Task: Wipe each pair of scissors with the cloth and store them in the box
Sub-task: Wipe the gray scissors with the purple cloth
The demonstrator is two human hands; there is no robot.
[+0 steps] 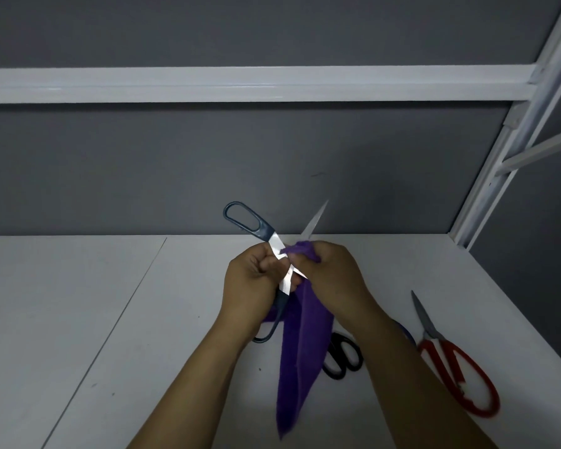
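- Left hand (pixel 250 280) grips the open, slate-handled steel scissors (pixel 269 234).
- Right hand (pixel 334 273) pinches the soft purple cloth (pixel 302 345), bunched round one blade.
- Right of the cloth lie black-looped scissors (pixel 346 364) and, farther out, red-looped scissors (pixel 434 343).

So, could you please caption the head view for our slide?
Left hand holds open dark-handled scissors while right hand wipes them with purple cloth.
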